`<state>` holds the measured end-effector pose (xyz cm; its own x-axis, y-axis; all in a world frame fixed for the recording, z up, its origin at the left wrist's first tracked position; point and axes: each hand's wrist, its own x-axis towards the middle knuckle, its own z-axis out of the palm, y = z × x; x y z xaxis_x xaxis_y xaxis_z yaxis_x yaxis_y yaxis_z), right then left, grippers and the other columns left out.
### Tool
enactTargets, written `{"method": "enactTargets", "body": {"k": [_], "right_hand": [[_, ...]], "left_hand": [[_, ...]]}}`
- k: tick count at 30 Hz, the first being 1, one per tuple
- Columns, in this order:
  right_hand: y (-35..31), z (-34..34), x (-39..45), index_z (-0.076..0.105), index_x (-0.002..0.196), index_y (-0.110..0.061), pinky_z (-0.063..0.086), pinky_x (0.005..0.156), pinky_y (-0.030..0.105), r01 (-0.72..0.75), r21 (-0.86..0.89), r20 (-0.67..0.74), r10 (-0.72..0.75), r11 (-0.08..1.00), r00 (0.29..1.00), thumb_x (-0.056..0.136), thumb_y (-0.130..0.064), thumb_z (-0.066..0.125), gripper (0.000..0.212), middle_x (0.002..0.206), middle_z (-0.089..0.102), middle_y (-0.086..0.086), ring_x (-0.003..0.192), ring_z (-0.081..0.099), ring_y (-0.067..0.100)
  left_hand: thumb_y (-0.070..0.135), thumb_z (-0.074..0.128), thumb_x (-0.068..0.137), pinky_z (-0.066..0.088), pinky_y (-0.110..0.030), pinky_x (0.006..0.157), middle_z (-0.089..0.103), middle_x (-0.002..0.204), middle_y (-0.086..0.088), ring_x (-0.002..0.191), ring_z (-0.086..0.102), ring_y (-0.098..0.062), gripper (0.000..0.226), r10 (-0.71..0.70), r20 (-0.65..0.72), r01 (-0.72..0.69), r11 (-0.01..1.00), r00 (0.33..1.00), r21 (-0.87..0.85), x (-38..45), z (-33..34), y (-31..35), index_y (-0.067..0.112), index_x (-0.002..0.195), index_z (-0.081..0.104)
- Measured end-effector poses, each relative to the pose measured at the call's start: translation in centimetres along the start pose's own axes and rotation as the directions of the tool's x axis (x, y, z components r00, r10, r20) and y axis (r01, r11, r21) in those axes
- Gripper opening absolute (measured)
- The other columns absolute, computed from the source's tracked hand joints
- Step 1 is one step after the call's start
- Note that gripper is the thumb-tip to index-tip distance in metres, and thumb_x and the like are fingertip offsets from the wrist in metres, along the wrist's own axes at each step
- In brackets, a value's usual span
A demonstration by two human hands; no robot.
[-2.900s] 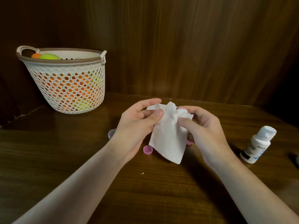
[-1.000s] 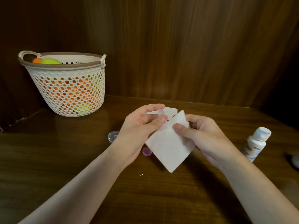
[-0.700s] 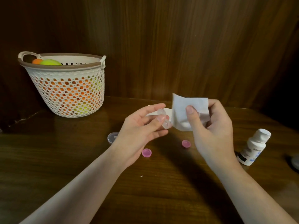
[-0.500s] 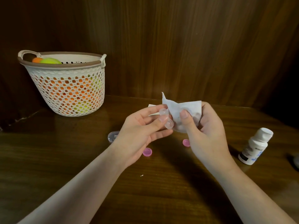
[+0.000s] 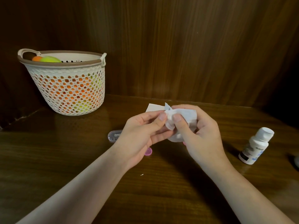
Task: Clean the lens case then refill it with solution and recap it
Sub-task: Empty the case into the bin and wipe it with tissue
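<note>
My left hand (image 5: 142, 131) pinches the clear lens case between thumb and fingers; the case is now hidden under a white tissue (image 5: 181, 120). My right hand (image 5: 199, 135) grips the bunched tissue and presses it against the case with the thumb. Both hands are above the middle of the wooden table (image 5: 80, 159). One pink cap (image 5: 148, 151) lies on the table under my left hand; the second cap is hidden behind my right hand. The white solution bottle (image 5: 255, 146) stands tilted at the right, its cap on.
A white mesh basket (image 5: 68, 83) with orange and yellow balls stands at the back left. A small clear oblong box (image 5: 114, 136) lies left of my left hand. A piece of white paper (image 5: 153, 108) lies behind the hands. A dark object (image 5: 296, 160) sits at the right edge.
My right hand lifted the tissue off the case, showing the clear case in my left fingers, then bunched the tissue and pressed it back onto the case.
</note>
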<state>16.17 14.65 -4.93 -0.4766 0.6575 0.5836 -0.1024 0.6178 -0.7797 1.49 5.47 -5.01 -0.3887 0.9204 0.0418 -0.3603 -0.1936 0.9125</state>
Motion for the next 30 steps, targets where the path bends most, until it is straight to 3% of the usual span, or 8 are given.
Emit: {"method": "enactTargets", "body": {"k": [5,12,17,22,25,28,30], "right_hand": [[0.1,-0.2,0.0,0.070,0.120,-0.044,0.062,0.077,0.019,-0.013,0.087,0.050,0.009,0.996,0.999,0.103,-0.040,0.064,0.018,0.113,0.074,-0.023,0.110,0.070,0.003],[0.2,-0.4,0.2,0.071,0.117,-0.049,0.056,0.070,0.011,-0.004,0.045,0.067,0.001,0.999,0.998,0.103,-0.037,0.065,0.019,0.114,0.073,-0.026,0.108,0.070,0.001],[0.2,-0.3,0.4,0.071,0.110,-0.055,0.057,0.071,0.017,-0.140,0.088,0.107,0.130,0.986,0.986,0.105,-0.039,0.061,0.020,0.112,0.073,-0.028,0.108,0.066,-0.006],[0.2,-0.9,0.9,0.071,0.121,-0.039,0.062,0.068,0.031,-0.267,0.203,-0.079,0.287,0.942,0.955,0.105,-0.043,0.058,0.021,0.114,0.077,-0.012,0.104,0.075,0.011],[0.4,-1.1,0.6,0.069,0.120,-0.040,0.065,0.065,0.028,-0.122,-0.020,-0.172,0.117,0.992,0.978,0.106,-0.036,0.062,0.016,0.116,0.071,-0.021,0.106,0.069,0.000],[0.1,-0.7,0.0,0.070,0.117,-0.034,0.061,0.072,0.021,0.173,-0.204,-0.035,-0.183,0.964,0.982,0.104,-0.023,0.068,0.017,0.110,0.069,-0.028,0.102,0.071,0.002],[0.2,-0.4,-0.3,0.069,0.117,-0.033,0.056,0.076,0.012,0.278,-0.208,0.035,-0.277,0.938,0.960,0.102,-0.020,0.070,0.020,0.109,0.070,-0.027,0.100,0.071,0.002]], "left_hand": [[0.019,0.074,0.088,0.065,-0.036,0.089,0.078,0.124,-0.011,0.113,0.077,-0.028,0.045,-0.015,0.017,0.016,0.999,1.000,-0.029,0.0,-0.3,0.4,0.007,0.131,0.070],[0.019,0.075,0.084,0.065,-0.039,0.091,0.078,0.123,-0.011,0.112,0.077,-0.028,0.048,-0.009,-0.017,0.008,0.998,1.000,-0.059,0.0,0.0,0.2,0.007,0.130,0.071],[0.020,0.078,0.080,0.065,-0.039,0.089,0.078,0.123,-0.010,0.111,0.078,-0.027,0.050,-0.020,-0.016,0.020,1.000,1.000,-0.023,-0.1,0.0,0.0,0.008,0.128,0.072],[0.024,0.081,0.079,0.066,-0.037,0.085,0.080,0.117,-0.007,0.107,0.079,-0.029,0.048,0.036,-0.065,-0.038,0.999,0.997,-0.034,-0.1,0.2,0.6,0.010,0.124,0.075],[0.028,0.081,0.079,0.066,-0.037,0.083,0.081,0.112,-0.006,0.103,0.080,-0.028,0.050,0.069,-0.105,-0.066,0.997,0.992,0.028,-0.1,0.2,0.7,0.012,0.126,0.073],[0.029,0.079,0.079,0.067,-0.036,0.081,0.081,0.112,-0.008,0.102,0.080,-0.025,0.050,0.058,-0.083,-0.054,0.997,0.995,0.054,-0.5,0.4,0.7,0.012,0.125,0.071],[0.030,0.079,0.077,0.067,-0.034,0.077,0.082,0.110,-0.008,0.100,0.081,-0.024,0.049,0.059,-0.076,-0.055,0.997,0.995,0.051,-0.7,0.5,0.7,0.012,0.122,0.071]]}}
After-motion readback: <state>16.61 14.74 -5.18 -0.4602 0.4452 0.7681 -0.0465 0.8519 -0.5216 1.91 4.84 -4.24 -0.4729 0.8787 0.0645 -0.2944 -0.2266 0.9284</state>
